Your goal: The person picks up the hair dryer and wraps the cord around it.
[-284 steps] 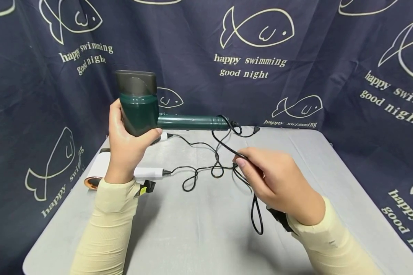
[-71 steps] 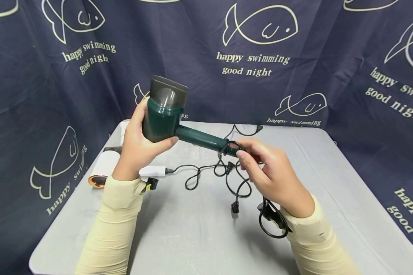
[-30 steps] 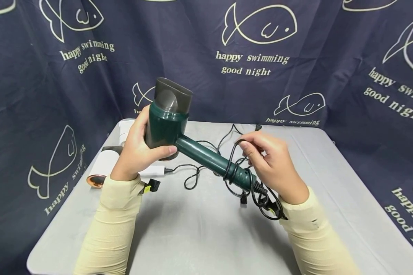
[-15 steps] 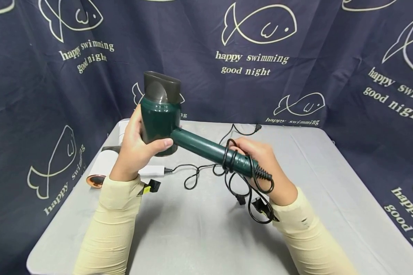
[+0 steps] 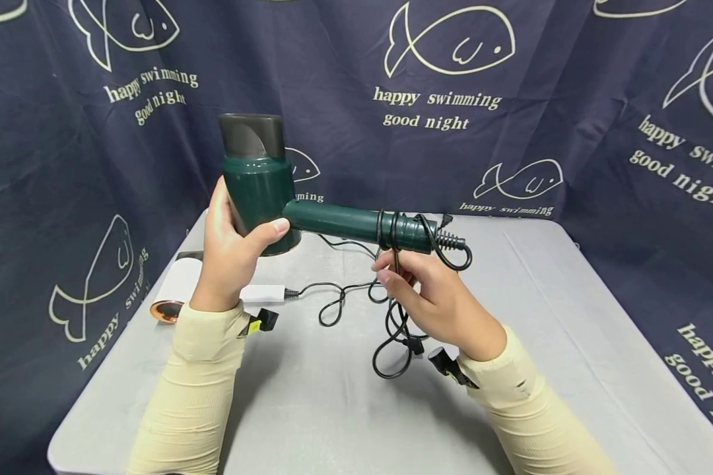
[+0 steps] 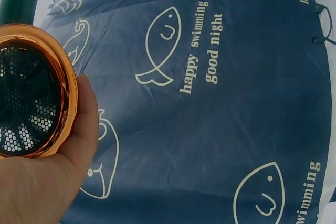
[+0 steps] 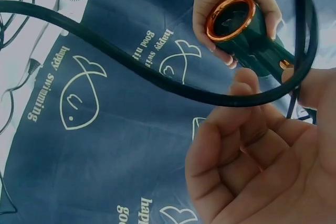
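A dark green hair dryer with a smoky black nozzle is held up above the table. My left hand grips its body from the left, thumb near the handle joint. The copper-rimmed rear grille shows in the left wrist view. The handle points right, nearly level, with turns of black cord round its end. My right hand is just below the handle and pinches the cord between thumb and fingers. A cord loop hangs beneath it. In the right wrist view the cord crosses the curled fingers.
A white hair dryer with a copper rim lies at the left of the grey table. Its cord trails rightward. A plug is beneath my right hand, another at the back edge. A blue fish-print curtain surrounds the table.
The cord, earlier loose by the handle end, now circles it in several turns. Lately the hair dryer has swung left and levelled, while my right hand has passed from behind the handle to below it.
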Motion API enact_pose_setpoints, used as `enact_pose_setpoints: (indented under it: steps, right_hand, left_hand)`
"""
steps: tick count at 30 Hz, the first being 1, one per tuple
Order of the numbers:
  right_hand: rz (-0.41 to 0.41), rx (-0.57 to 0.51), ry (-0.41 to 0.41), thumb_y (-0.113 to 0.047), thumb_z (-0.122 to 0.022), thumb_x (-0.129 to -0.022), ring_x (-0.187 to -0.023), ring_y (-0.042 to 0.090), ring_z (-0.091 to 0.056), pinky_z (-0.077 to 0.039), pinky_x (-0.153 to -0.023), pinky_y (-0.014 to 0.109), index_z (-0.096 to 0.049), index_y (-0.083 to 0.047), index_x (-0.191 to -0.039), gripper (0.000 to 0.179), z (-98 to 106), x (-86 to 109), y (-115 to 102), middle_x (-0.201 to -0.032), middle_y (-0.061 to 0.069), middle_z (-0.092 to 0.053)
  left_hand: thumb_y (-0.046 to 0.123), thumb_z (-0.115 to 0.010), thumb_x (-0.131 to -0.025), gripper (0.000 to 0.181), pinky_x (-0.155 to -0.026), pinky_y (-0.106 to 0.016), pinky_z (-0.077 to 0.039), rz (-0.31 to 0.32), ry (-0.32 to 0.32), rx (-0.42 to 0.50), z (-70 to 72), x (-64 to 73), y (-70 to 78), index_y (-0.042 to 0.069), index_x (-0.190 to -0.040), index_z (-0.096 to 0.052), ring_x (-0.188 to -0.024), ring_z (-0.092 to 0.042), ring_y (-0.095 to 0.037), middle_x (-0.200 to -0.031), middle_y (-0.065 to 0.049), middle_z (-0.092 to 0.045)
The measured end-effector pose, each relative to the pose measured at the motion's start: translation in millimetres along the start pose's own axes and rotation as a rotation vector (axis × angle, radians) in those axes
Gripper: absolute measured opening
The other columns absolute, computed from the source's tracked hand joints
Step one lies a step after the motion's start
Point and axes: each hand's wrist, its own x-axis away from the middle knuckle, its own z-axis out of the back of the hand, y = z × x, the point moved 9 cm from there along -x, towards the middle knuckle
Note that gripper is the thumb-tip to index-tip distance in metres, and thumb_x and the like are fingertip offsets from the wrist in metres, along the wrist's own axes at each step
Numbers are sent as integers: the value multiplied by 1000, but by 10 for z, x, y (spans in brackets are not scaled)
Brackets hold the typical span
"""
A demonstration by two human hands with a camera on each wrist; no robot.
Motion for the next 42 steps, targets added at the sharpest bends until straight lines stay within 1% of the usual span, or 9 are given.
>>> enact_pose_setpoints:
  steps: [4,8,15,20,23,27,31,34,42]
  right_hand:
    - [61,21,2,-16,-59,-104,-73,4,-58,-51,-67,21,-68,-23,-108,12,-24,-17,-35,-86,-12,-60]
    - [42,28,-24,-19,-60,-103,-71,2,-59,-51,-63,20,-68,-26,-102,10,-67,-19,-18,-82,-12,-62]
    - [38,142,-77,-21,-61,-100,-73,0,-56,-49,-65,22,-68,-24,-91,12,-152,-30,-13,-80,-17,-59]
    - [50,141,-74,-21,-60,-100,-73,0,-56,-50,-65,22,-69,-21,-92,12,-181,-30,-20,-80,-16,-59]
    - [68,132,-73,-26,-61,-102,-69,1,-53,-47,-63,22,-66,-23,-89,14,-201,-28,-31,-76,-16,-56]
    - [59,104,-78,-32,-61,-104,-60,2,-40,-36,-56,21,-54,-26,-77,28,-227,-21,-24,-67,-15,-42]
    - [32,83,-81,-30,-62,-104,-56,2,-29,-27,-53,20,-45,-25,-72,36,-237,-3,-14,-63,-15,-31]
    - [29,94,-82,-26,-62,-103,-56,1,-26,-25,-52,20,-42,-22,-71,37,-243,8,-23,-62,-15,-28]
    - [75,149,-69,-20,-60,-101,-56,0,-25,-22,-52,19,-40,-20,-71,36,-226,18,-90,-61,-14,-26]
  left_hand:
    - [-4,-76,-78,71,-89,-35,-59,-13,18,17,16,-8,-4,10,-144,-52,-109,-65,-32,-128,-16,-64]
    - [-6,-75,-79,69,-88,-35,-59,-23,53,45,44,-12,-2,8,-142,-52,-109,-64,-33,-128,-16,-63]
    - [-7,-75,-78,68,-79,-38,-64,13,139,95,125,-8,-12,9,-140,-52,-108,-65,-32,-126,-16,-62]
    - [-7,-76,-79,69,-70,-43,-65,29,150,92,140,-1,-11,10,-141,-51,-106,-65,-31,-126,-16,-60]
    - [-6,-77,-79,71,-73,-42,-65,24,153,81,142,1,-7,11,-142,-51,-108,-64,-32,-127,-15,-60]
    - [-7,-77,-78,71,-81,-37,-63,-5,170,70,156,-2,5,10,-141,-51,-110,-64,-32,-127,-15,-61]
    - [-7,-78,-77,71,-85,-35,-61,-18,192,70,176,-7,0,9,-141,-51,-111,-63,-32,-128,-14,-61]
    - [-6,-80,-76,73,-86,-33,-60,-13,214,53,193,-9,-11,10,-141,-51,-112,-63,-31,-128,-13,-60]
    - [-2,-81,-77,72,-88,-32,-56,-32,242,-41,148,18,98,10,-141,-51,-110,-61,-28,-127,-10,-61]
